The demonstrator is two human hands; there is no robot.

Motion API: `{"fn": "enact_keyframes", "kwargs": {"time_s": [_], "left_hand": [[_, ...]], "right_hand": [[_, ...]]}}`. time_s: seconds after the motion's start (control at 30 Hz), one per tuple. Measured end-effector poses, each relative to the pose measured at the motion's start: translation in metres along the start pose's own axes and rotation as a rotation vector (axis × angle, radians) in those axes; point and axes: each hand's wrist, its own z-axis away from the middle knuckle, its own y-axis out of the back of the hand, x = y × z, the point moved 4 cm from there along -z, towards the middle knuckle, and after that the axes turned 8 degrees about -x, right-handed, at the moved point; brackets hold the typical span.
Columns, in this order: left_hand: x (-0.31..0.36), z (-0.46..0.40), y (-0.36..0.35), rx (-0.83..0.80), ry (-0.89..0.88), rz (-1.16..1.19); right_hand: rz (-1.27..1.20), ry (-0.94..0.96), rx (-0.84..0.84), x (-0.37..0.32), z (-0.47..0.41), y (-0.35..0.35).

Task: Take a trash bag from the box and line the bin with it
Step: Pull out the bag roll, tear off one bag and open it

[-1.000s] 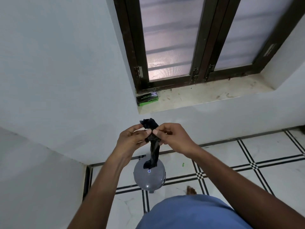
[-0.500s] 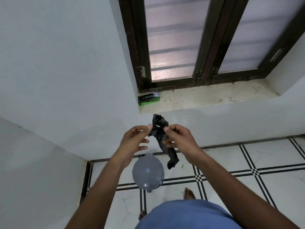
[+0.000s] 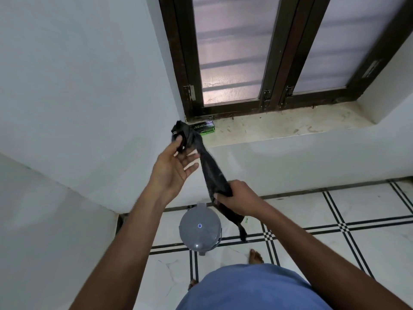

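A black trash bag [image 3: 209,168], still twisted into a narrow rope, is stretching diagonally through the middle of the frame between the two hands. The left hand [image 3: 173,165] is sitting higher, left of centre, pinching the bag's bunched upper end between the thumb and the tips of the fingers while the palm is facing up and the other fingers are spreading loosely. The right hand [image 3: 234,199] is lying lower and to the right, closing in a fist around the bag farther down, and the bag's loose tail is hanging below that fist toward the floor. A grey round bin [image 3: 199,230] with its lid closed is standing on the white tiled floor [image 3: 335,220] at centre bottom, just under the hands and beside the wall. A green and black trash bag box [image 3: 205,129] is lying at the left end of the window sill [image 3: 290,126], partly hidden behind the bag's upper end. A blue garment [image 3: 250,289] is filling the bottom edge, and bare toes [image 3: 256,257] are showing on the tiles just right of the bin.
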Motion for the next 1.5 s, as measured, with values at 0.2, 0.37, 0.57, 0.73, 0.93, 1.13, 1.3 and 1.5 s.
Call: {"fn": "enact_keyframes", "kwargs": {"time_s": [0.2,0.37,0.57,0.73,0.93,1.13,1.3,1.5], "left_hand": [[-0.033,0.015,0.002,-0.214,0.333,-0.65],[-0.046,0.024,-0.004,-0.213,0.313,-0.545],[-0.047,0.014,0.007,0.121,0.181,-0.305],[-0.058,0.008,0.009,0.113,0.227,-0.118],[-0.06,0.009,0.014,0.215,0.29,-0.291],[-0.038,0.025,0.006,0.263,-0.189,-0.627],[-0.028,0.025,-0.003,-0.024,-0.132,-0.854],[-0.035,0.021,0.013,0.071,-0.073,-0.499]], "right_hand": [[-1.085,0.047,-0.022,-0.035,-0.006,0.024],[-1.154,-0.093,0.118,-0.033,-0.015,0.039],[-0.733,-0.209,0.069,-0.033,0.021,0.013],[-0.675,0.042,-0.099,-0.049,0.029,-0.011],[-0.767,0.111,0.065,-0.049,0.018,-0.003],[-0.716,0.135,0.208,-0.045,0.014,0.018],[-0.777,0.147,0.224,-0.046,0.009,0.027],[-0.857,0.122,0.197,-0.042,0.007,0.03]]}}
